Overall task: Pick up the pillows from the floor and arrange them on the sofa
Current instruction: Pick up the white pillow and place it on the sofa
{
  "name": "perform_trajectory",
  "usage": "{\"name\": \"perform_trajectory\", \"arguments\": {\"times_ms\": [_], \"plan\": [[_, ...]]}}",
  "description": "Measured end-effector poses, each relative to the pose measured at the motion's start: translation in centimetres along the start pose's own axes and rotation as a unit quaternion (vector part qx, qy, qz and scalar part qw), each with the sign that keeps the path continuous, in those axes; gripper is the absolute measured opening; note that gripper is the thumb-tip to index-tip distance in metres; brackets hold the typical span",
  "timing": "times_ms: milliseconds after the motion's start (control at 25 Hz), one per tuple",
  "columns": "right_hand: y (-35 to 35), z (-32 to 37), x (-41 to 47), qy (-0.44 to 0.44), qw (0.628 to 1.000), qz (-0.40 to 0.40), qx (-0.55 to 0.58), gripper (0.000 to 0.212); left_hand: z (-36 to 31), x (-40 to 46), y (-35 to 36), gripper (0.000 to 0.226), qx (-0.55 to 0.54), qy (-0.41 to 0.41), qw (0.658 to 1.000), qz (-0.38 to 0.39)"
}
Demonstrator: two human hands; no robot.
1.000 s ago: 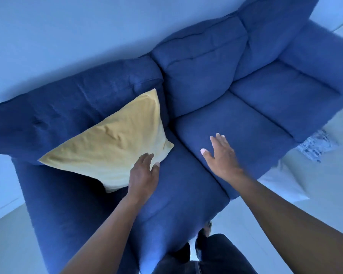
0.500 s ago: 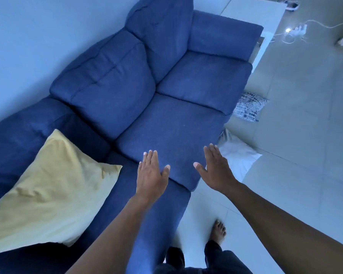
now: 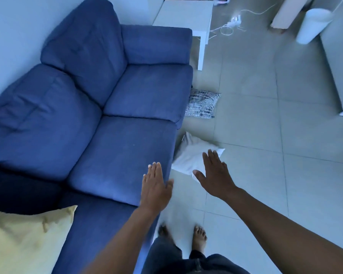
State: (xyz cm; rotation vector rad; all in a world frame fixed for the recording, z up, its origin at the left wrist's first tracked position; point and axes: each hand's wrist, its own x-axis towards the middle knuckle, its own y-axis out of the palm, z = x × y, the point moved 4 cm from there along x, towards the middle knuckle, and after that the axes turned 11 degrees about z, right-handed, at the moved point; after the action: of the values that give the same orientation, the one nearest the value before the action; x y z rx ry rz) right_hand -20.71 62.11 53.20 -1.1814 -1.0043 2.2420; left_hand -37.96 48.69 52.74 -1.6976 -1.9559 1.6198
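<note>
— Step in hand?

— Between pillows, by the look of it. Yellow pillow [image 3: 22,240] already up on the sofa [image 3: 115,155], at its near end. Two more down on the floor [image 3: 265,175]: white pillow [image 3: 188,155] leaning against the sofa front, patterned pillow [image 3: 203,104] farther along, also right at the sofa's edge.

— Hands?

— Both empty, fingers spread flat. Left hand [image 3: 155,189] over the seat edge; right hand [image 3: 214,175] out over the white pillow, above it rather than touching, as far as can be told.

— Next move?

— Probably a step forward and a bend down, bare feet [image 3: 200,237] well short of the target. Then a grasp on the white pillow, likely by its upper corner or both sides, soft enough to sag. After that, a lift onto a free seat cushion. Patterned pillow last.
</note>
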Motion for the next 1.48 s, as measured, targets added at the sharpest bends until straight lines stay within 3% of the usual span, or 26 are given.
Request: {"name": "perform_trajectory", "arguments": {"times_ms": [640, 880, 1160, 1480], "plan": [[-8.6, -12.7, 15.2, 0.151, 0.985, 0.020, 0.080, 0.078, -9.3, 24.2, -1.1, 0.079, 0.059, 0.060, 0.989, 0.124], [-7.2, -15.5, 22.2, 0.166, 0.976, 0.052, 0.133, 0.078, -11.3, 33.2, 0.7, 0.077, 0.060, 0.043, 0.984, 0.162], [3.6, -25.4, 36.9, 0.176, 0.964, 0.118, 0.163, 0.079, -8.4, 47.8, 12.6, 0.067, 0.017, -0.086, 0.980, 0.180], [20.5, -36.0, 51.5, 0.263, 0.925, 0.145, 0.232, 0.073, 2.4, 64.7, 26.7, 0.056, 0.015, -0.222, 0.959, 0.174]]}}
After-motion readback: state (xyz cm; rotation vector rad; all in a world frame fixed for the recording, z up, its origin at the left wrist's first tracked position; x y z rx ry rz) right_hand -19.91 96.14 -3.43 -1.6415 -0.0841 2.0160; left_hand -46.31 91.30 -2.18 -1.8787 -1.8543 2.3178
